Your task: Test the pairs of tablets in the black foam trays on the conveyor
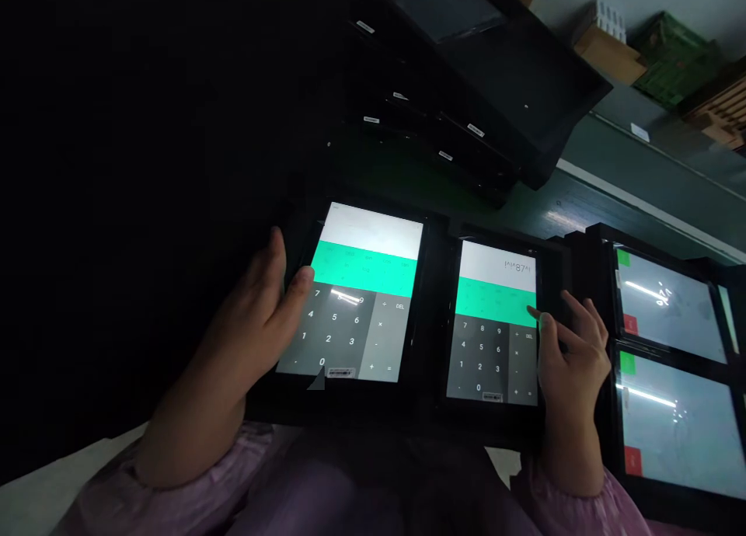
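Looking through the head cam, I'm seeing both hands working around two tablets that are showing calculator screens side by side. The left grip (262,311) is sitting at the left edge of the left tablet (335,318), so that tablet is lying just to its right. Its thumb is overlapping the left side of the screen and the index finger is pointing up and away, thumb and finger spread apart. The other fingers are disappearing into the dark, so I can't tell if it's actually pinching the casing.

The right grip (576,357) is hanging loose and open by the right edge of the right tablet (481,349), with that one lying to its left. Its index finger is reaching over the green band near the edge, and the display is showing some symbols with an 87 in the middle.

Further right, two more screens (676,435) are glowing one above the other, each wearing green and red corner blocks. Beyond the calculators, a pile of dark devices (478,78) is resting on the greenish bench (571,210), while a green crate (670,58) is sitting at top right.
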Demonstrator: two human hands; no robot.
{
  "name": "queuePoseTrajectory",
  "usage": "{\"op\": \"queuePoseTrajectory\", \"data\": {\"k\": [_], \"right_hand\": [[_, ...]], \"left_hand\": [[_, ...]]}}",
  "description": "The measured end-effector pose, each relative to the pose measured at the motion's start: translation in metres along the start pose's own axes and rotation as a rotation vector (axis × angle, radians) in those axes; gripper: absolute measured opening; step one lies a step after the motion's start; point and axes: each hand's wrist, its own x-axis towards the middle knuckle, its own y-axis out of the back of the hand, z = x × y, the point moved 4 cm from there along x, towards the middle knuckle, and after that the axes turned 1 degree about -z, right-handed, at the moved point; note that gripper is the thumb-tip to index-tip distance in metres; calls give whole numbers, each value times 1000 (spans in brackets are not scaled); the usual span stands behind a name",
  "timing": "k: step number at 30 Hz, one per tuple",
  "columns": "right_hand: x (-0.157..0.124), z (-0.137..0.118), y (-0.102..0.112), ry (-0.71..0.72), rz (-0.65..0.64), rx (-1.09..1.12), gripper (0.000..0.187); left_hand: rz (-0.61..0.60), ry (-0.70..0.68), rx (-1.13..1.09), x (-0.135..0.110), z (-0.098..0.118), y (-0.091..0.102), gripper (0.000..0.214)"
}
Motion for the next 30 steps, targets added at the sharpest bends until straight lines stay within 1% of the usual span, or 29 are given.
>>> {"op": "queuePoseTrajectory", "data": {"k": [2,4,6,8,10,11,13,16,18,20,23,25,27,30], "right_hand": [[0,-3,-1,74,-35,15,47],[-1,-7,-1,146,-57,16,43],[-3,-10,4,180,-13,1,42],[-4,-15,12,177,52,-6,40],[-6,-28,16,179,48,12,37],[-6,-38,15,197,12,33,36],[-7,-67,10,276,-88,97,34],[-6,-116,-9,421,-237,179,35],[-2,-140,-26,468,-277,190,38],[3,-154,-43,491,-275,188,39],[5,-162,-64,522,-280,200,38],[3,-162,-72,540,-303,204,37],[2,-159,-74,540,-304,209,37],[4,-152,-69,481,-254,210,40]], "left_hand": [[2,-26,10,1,-3,-1,88],[15,-31,19,3,-11,-4,89],[41,-67,4,5,-20,-8,90],[64,-136,-21,6,-27,-12,88],[67,-188,-42,6,-32,-15,84],[64,-198,-52,5,-34,-16,83],[54,-216,-72,3,-34,-17,83],[69,-251,-113,1,-28,-14,82],[88,-255,-152,0,-24,-10,78],[97,-231,-194,-1,-22,-7,74],[88,-173,-224,-2,-20,-3,72],[73,-156,-227,-3,-18,-1,73],[59,-149,-225,-4,-16,0,74],[53,-133,-214,-3,-15,0,74]]}}
